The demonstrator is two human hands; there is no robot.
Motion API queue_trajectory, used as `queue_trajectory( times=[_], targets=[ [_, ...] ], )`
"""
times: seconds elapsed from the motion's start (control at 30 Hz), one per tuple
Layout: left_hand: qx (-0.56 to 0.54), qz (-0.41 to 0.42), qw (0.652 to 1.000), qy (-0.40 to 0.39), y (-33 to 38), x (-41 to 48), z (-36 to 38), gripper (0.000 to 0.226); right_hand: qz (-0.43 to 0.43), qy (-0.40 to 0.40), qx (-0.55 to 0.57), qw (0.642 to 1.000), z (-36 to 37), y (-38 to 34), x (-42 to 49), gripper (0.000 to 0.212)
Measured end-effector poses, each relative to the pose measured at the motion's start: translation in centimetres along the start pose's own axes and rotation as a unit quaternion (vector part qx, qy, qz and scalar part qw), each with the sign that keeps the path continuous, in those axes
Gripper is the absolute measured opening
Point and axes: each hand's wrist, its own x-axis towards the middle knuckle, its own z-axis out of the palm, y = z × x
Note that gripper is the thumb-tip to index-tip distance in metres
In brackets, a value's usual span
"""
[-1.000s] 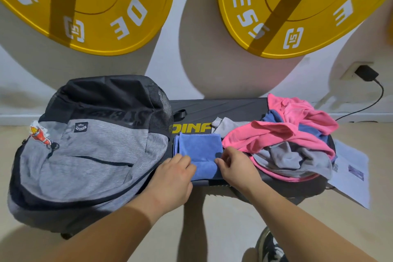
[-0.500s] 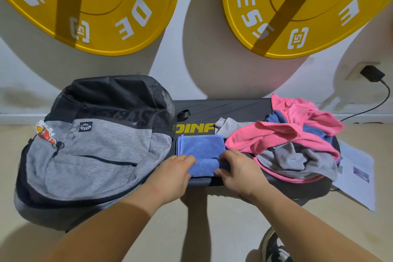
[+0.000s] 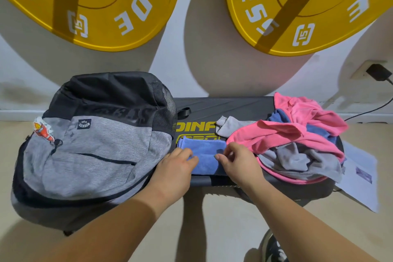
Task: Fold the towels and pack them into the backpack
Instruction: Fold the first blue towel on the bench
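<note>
A small folded blue towel (image 3: pixel 203 152) lies on the black bench (image 3: pixel 229 106), between the backpack and the towel pile. My left hand (image 3: pixel 175 169) holds the towel's left edge with curled fingers. At the right edge, my right hand (image 3: pixel 237 164) pinches the towel between thumb and fingers. The grey and black backpack (image 3: pixel 89 147) lies flat on the left, its front pocket zipped; I cannot see its main opening. A loose heap of pink, grey and blue towels (image 3: pixel 295 140) fills the bench's right end.
Two yellow weight plates (image 3: pixel 102 6) hang against the white wall behind the bench. A sheet of paper (image 3: pixel 361 174) lies on the floor at the right, near a plugged-in charger (image 3: pixel 378 72). My shoe (image 3: pixel 274 249) shows at the bottom.
Both hands have shifted from lying over the towel's near part to its left and right edges, with fingers now curled. More of the bench's yellow logo shows beyond the towel.
</note>
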Motion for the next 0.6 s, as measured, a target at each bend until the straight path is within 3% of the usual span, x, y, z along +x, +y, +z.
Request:
queue_trajectory(
  times=[0.13,0.27,0.37,0.43,0.5,0.6],
  targets=[
    [-0.022,-0.012,0.999,-0.041,-0.6,-0.5,0.0,0.043,-0.187,0.037,-0.103,0.976,0.7,1.3,-1.3,0.034],
    [-0.024,-0.021,0.999,-0.041,-0.6,0.2,-0.3,0.041,-0.234,-0.012,-0.213,0.949,0.5,2.2,-1.7,0.038],
    [-0.070,-0.046,0.995,-0.048,-0.6,0.1,-0.4,0.038,-0.181,-0.030,-0.178,0.967,-0.4,1.2,-1.1,0.034],
    [-0.089,-0.076,0.990,-0.078,-0.5,0.2,-0.8,0.035,-0.102,-0.104,-0.098,0.985,-1.7,0.3,-0.6,0.037],
    [-0.125,-0.117,0.980,-0.102,-0.1,0.2,-1.2,0.040,-0.016,-0.182,-0.009,0.983,-2.8,-0.4,-0.3,0.032],
    [-0.181,-0.162,0.964,-0.104,0.5,0.1,-1.3,0.053,0.050,-0.208,0.072,0.974,-2.8,-0.3,0.0,0.023]
  ],
)
